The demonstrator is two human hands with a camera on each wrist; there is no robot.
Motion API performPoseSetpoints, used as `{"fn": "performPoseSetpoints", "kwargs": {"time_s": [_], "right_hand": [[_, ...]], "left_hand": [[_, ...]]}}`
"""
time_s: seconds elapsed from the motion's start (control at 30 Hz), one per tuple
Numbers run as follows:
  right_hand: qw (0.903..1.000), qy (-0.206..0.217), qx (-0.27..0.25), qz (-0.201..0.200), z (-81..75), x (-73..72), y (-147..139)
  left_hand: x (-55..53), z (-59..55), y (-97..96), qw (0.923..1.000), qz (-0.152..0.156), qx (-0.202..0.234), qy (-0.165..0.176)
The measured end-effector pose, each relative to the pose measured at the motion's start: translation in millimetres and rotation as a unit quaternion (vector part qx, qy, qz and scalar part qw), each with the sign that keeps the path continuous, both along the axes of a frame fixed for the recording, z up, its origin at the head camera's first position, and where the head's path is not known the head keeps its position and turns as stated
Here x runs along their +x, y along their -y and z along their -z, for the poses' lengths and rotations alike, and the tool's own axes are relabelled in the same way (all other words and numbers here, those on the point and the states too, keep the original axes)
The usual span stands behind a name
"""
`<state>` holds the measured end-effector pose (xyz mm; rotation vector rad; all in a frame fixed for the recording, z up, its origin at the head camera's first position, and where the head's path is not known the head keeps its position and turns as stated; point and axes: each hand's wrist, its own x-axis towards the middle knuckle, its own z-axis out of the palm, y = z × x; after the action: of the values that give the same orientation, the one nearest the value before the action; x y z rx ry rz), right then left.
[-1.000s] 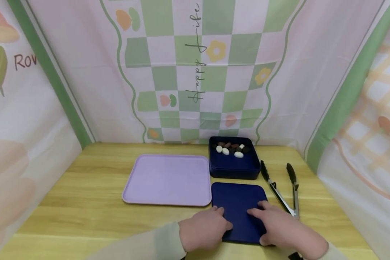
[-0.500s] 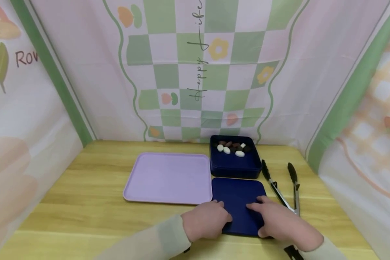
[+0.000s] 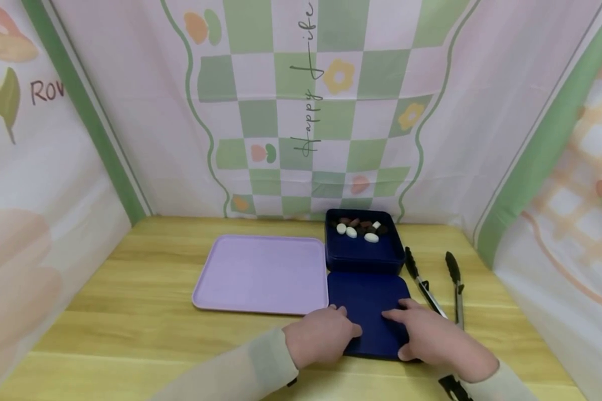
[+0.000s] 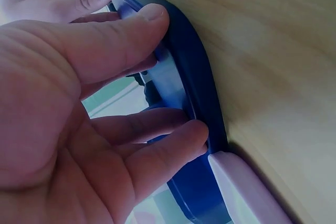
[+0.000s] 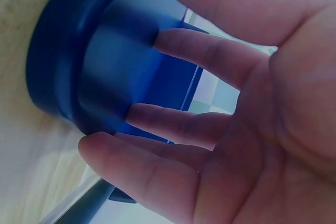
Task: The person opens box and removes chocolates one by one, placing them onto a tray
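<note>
Navy lid [image 3: 363, 298] lies flat on the bench [image 3: 130, 328], at five o'clock of my head view; taking it off seems done to me, settling its place seems unfinished. At its ten o'clock is the lilac tray [image 3: 266, 273], with nothing on it that I can see. At its twelve o'clock stands the navy box [image 3: 365, 263], uncovered; whether it touches the lid, I cannot tell. The tongs [image 3: 424, 287], at two o'clock, lie with arms spread, not in use. As for the grip: the left hand [image 3: 322, 337] at eight o'clock and the right hand [image 3: 431, 337] at four o'clock touch the lid with fingers apart, not clamped. The small pieces [image 3: 351, 232], white and dark, lie inside the box, toward its twelve o'clock side.
</note>
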<state>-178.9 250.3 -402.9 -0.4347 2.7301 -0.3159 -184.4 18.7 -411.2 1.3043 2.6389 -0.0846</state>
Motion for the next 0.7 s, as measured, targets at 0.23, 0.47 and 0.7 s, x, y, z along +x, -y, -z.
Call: {"fn": "performPoseSetpoints", "kwargs": {"time_s": [0.23,0.47,0.7], "right_hand": [[1.0,-0.002,0.005,-0.004,0.2,1.4,0.6],[0.9999,-0.008,0.009,-0.006,3.3,3.1,-2.4],[0.9998,-0.013,0.001,-0.014,1.5,1.5,-2.9]], "left_hand": [[1.2,1.1,0.5,1.0,-0.001,0.003,-0.003],[0.9,1.3,-0.4,0.9998,-0.011,0.008,0.013],[-0.2,-1.2,0.9,0.9997,-0.019,0.013,0.008]]}}
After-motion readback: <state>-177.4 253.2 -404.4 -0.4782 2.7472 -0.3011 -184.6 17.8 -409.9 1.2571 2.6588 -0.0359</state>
